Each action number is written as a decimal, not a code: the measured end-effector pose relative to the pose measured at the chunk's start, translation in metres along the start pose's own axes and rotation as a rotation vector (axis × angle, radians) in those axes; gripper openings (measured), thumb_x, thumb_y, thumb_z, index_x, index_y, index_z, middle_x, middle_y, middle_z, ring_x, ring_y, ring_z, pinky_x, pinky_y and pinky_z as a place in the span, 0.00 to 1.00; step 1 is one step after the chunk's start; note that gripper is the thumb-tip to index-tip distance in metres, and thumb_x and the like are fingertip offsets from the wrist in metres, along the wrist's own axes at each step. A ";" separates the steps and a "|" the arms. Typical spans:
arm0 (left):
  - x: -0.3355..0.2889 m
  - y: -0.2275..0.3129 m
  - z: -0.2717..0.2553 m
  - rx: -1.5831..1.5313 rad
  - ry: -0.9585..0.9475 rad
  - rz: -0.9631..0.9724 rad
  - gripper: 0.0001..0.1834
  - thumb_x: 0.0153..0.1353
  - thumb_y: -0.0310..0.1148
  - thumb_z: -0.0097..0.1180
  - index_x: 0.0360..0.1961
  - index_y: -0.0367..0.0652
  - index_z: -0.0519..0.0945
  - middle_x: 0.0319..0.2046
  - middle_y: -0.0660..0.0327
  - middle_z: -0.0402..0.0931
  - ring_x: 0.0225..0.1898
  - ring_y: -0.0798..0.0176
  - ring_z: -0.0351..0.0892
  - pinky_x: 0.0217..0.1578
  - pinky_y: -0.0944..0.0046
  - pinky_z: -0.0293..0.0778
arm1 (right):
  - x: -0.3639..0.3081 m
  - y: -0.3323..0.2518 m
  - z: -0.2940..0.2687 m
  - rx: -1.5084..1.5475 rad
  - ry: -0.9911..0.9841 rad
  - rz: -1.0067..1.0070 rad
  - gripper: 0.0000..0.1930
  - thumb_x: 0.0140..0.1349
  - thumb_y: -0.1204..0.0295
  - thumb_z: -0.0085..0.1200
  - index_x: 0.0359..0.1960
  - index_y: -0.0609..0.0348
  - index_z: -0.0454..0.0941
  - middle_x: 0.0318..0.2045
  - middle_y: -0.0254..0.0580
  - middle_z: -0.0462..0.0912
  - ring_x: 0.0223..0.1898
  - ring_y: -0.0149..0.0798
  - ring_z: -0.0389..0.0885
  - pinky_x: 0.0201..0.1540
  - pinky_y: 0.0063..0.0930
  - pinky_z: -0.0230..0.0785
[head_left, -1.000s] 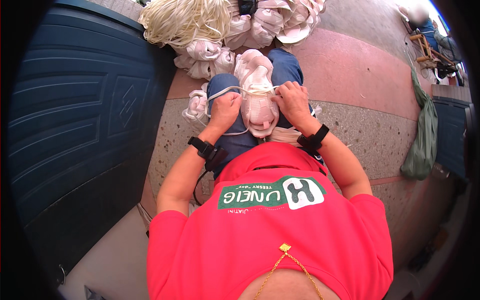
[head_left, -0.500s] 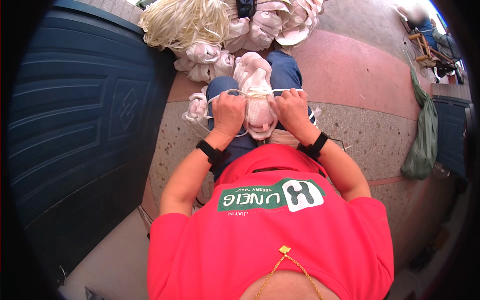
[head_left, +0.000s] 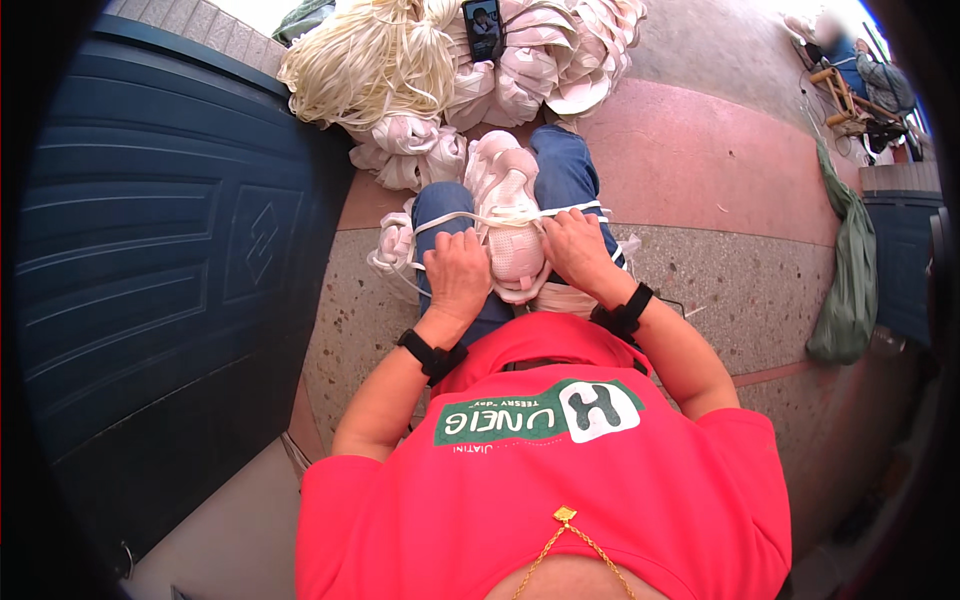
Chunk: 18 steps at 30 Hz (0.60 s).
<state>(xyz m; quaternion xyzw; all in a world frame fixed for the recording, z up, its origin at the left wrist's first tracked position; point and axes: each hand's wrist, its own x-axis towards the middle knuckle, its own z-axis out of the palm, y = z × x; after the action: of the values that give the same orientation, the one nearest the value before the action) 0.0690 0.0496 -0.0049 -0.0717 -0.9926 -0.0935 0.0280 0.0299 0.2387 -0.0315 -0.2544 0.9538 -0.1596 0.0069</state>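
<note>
A pale pink and white shoe [head_left: 515, 255] rests between my knees, with its toe pointing away from me. A white shoelace [head_left: 452, 216] crosses its eyelets, and its slack loops out over both knees. Along the shoe's left edge, my left hand [head_left: 457, 270] is closed with the thumb side against the upper. My right hand [head_left: 582, 252] has its fingers bent in a pinch at the right-hand eyelets, on the lace; the fingertips are partly hidden.
Beyond my knees lie a bundle of cream laces [head_left: 365, 65] and stacked pink shoe uppers [head_left: 530, 75], with a phone [head_left: 483, 30] propped there. A blue panelled door [head_left: 170, 260] stands at left. A green bag [head_left: 845, 270] hangs at right; a person [head_left: 845, 65] sits far right.
My right hand has shifted inward and slightly down, toward the eyelets. My left hand has moved a little lower along the shoe. The phone shows more fully as the view shifts.
</note>
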 end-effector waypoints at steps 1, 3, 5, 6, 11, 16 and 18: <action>0.000 0.000 0.005 -0.004 -0.004 -0.015 0.15 0.50 0.34 0.51 0.38 0.37 0.72 0.30 0.58 0.72 0.37 0.55 0.68 0.32 0.56 0.64 | 0.000 0.001 0.001 0.015 0.009 0.000 0.09 0.52 0.67 0.47 0.30 0.58 0.75 0.28 0.41 0.74 0.35 0.41 0.71 0.38 0.36 0.59; 0.001 -0.002 0.011 -0.008 -0.011 -0.032 0.14 0.51 0.32 0.49 0.38 0.37 0.72 0.30 0.57 0.72 0.37 0.55 0.68 0.32 0.55 0.65 | 0.000 0.002 0.001 0.032 0.017 0.000 0.08 0.52 0.68 0.47 0.30 0.57 0.75 0.28 0.40 0.73 0.35 0.41 0.71 0.38 0.35 0.59; 0.005 -0.005 0.016 -0.072 -0.100 -0.057 0.12 0.52 0.32 0.46 0.36 0.38 0.72 0.30 0.57 0.73 0.37 0.54 0.69 0.30 0.53 0.66 | 0.000 0.001 0.000 0.124 0.032 -0.007 0.11 0.53 0.70 0.48 0.37 0.58 0.75 0.30 0.42 0.74 0.37 0.42 0.71 0.39 0.35 0.60; 0.006 -0.007 0.018 -0.072 -0.101 -0.056 0.12 0.52 0.32 0.46 0.36 0.38 0.72 0.30 0.57 0.73 0.37 0.54 0.69 0.30 0.53 0.66 | 0.000 0.002 0.000 0.125 0.032 -0.005 0.11 0.53 0.70 0.48 0.37 0.58 0.75 0.30 0.42 0.74 0.37 0.42 0.71 0.39 0.35 0.60; 0.008 -0.017 0.022 -0.241 -0.090 0.016 0.11 0.52 0.30 0.44 0.36 0.38 0.74 0.31 0.58 0.75 0.38 0.54 0.70 0.32 0.53 0.67 | 0.000 0.007 0.008 0.254 0.075 0.018 0.10 0.52 0.71 0.47 0.36 0.55 0.77 0.28 0.41 0.74 0.36 0.42 0.71 0.38 0.35 0.60; 0.004 -0.012 0.020 -0.326 0.026 0.040 0.09 0.52 0.29 0.47 0.34 0.39 0.74 0.31 0.57 0.75 0.38 0.54 0.70 0.31 0.53 0.67 | 0.001 0.010 0.013 0.419 0.118 0.033 0.08 0.51 0.72 0.49 0.32 0.57 0.78 0.27 0.44 0.76 0.34 0.45 0.72 0.38 0.36 0.63; 0.007 -0.008 0.015 -0.333 0.079 0.050 0.09 0.51 0.29 0.48 0.33 0.39 0.74 0.30 0.57 0.75 0.37 0.54 0.70 0.31 0.54 0.67 | 0.002 0.011 0.014 0.482 0.162 0.026 0.07 0.50 0.73 0.50 0.31 0.58 0.78 0.27 0.44 0.76 0.33 0.47 0.73 0.37 0.36 0.65</action>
<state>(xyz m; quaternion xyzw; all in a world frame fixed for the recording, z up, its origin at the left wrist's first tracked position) 0.0601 0.0456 -0.0207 -0.0962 -0.9595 -0.2586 0.0568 0.0240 0.2425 -0.0476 -0.2197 0.8887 -0.4023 -0.0072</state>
